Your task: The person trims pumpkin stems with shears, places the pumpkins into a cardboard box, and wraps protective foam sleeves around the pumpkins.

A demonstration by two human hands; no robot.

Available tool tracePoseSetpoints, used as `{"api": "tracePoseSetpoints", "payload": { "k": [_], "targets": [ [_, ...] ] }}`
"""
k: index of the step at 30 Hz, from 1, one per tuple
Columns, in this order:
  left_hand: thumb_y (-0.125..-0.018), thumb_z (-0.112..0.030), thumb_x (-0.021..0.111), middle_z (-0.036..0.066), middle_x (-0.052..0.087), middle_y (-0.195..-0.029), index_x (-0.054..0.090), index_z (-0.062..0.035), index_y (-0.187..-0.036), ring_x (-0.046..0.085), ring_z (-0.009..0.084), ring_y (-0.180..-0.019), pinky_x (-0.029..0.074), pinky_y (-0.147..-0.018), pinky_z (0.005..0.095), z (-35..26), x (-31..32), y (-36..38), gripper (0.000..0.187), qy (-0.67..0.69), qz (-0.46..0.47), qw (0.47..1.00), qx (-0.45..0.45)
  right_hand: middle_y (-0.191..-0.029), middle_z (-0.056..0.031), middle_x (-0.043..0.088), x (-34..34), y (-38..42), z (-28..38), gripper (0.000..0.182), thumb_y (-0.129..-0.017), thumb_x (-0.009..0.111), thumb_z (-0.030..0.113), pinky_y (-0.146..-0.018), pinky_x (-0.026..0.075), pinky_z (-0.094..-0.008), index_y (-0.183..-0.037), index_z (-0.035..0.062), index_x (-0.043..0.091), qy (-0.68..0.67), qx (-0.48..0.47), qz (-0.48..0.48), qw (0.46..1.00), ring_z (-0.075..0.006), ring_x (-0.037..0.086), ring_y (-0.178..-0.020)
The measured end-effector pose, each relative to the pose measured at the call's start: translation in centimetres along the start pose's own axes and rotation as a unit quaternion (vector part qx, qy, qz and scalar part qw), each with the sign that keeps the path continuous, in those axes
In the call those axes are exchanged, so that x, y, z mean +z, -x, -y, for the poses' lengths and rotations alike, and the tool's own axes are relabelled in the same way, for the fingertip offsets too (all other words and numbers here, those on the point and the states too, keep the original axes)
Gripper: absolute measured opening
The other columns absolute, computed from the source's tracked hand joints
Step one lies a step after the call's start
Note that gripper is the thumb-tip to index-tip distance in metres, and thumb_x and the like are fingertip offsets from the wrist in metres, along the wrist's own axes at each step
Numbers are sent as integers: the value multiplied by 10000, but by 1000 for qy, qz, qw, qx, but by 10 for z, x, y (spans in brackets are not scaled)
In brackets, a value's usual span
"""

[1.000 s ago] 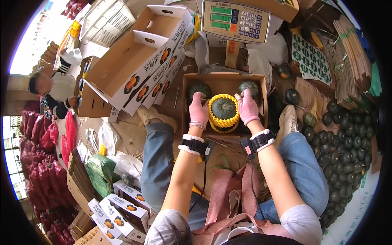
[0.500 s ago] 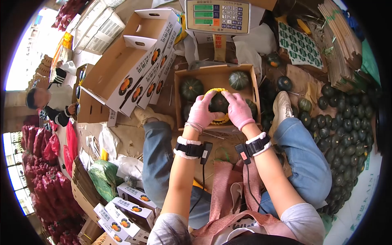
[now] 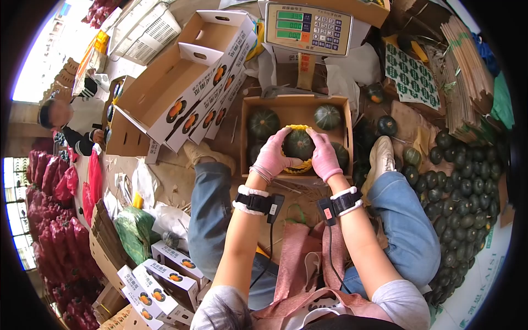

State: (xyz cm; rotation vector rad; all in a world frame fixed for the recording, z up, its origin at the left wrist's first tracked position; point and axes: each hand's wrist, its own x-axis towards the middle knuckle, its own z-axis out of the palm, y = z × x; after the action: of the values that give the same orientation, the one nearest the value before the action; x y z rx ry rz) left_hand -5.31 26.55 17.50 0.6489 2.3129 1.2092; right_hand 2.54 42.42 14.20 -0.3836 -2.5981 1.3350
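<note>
A dark green pumpkin (image 3: 298, 146) in a yellow foam net (image 3: 297, 127) is between my two gloved hands, low in an open cardboard box (image 3: 296, 102). My left hand (image 3: 272, 157) wraps its left side, the thumb across the near edge of the net. Against its right side, my right hand (image 3: 325, 158) curls with the fingertips at the net's far rim. Other pumpkins share the box: one at the back left (image 3: 264, 122), one at the back right (image 3: 327, 117) and one partly behind my right hand (image 3: 340, 154).
Beyond the box stands a digital scale display (image 3: 308, 28). Stacked white printed cartons (image 3: 181, 104) lie left, and a large pile of pumpkins (image 3: 462, 192) spreads right. A sticker sheet (image 3: 411, 76) lies at the back right. Another person (image 3: 77, 124) is at far left.
My hands have drawn back slightly around the pumpkin, so more of its top shows inside the net. The top line of the scale display has changed. The whole view has shifted a little.
</note>
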Motion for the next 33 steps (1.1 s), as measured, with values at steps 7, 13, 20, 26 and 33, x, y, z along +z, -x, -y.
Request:
{"api": "tracePoseSetpoints", "payload": {
  "k": [7, 13, 20, 26, 33],
  "targets": [
    [-547, -122, 863, 154, 521, -1259, 370, -39, -1354, 509, 269, -1161, 408, -995, 337, -1, 0, 4, 949, 12, -1, 1000, 1, -1160, -162, 545, -1, 0, -13, 565, -781, 371, -155, -919, 448, -347, -1264, 100, 517, -48, -46, -6, 998, -343, 550, -1064],
    [-579, -165, 866, 165, 432, -1327, 207, -70, -1434, 444, 250, -1213, 367, -1026, 325, 8, -1, 8, 1084, 46, 38, 997, 41, -1314, -187, 475, -14, -6, -8, 475, -879, 559, 155, -995, 395, -345, -1327, 65, 429, -131, 18, 78, 988, -312, 494, -1186],
    [-732, -753, 499, 169, 49, -1536, 2, -92, -1482, 121, 272, -1400, 90, -1132, 367, -54, 4, 61, 1117, 520, -40, 846, 111, -1248, -205, 361, -27, -6, 74, 1113, -465, 876, 243, -1012, 379, -436, -1396, 172, 272, -17, -33, -12, 999, -377, 413, -1167],
    [-780, -426, 688, 267, 441, -1316, 420, -47, -1322, 418, 400, -1241, 328, -1038, 443, -57, -107, 81, 714, -354, -125, 926, 39, -1215, -238, 364, 10, -66, 52, 866, -499, 802, 264, -967, 380, -477, -1257, 188, 390, 157, -141, -123, 970, -442, 406, -1117],
    [-805, -237, 693, 155, 598, -1134, 531, -28, -1194, 591, 274, -1045, 469, -887, 346, 67, -192, 237, 470, -176, -327, 923, -105, -1287, -149, 369, 37, -83, 30, 890, -567, 782, 415, -990, 261, -559, -1334, 352, 335, 455, 53, 60, 887, -372, 429, -1165]
  ]
}}
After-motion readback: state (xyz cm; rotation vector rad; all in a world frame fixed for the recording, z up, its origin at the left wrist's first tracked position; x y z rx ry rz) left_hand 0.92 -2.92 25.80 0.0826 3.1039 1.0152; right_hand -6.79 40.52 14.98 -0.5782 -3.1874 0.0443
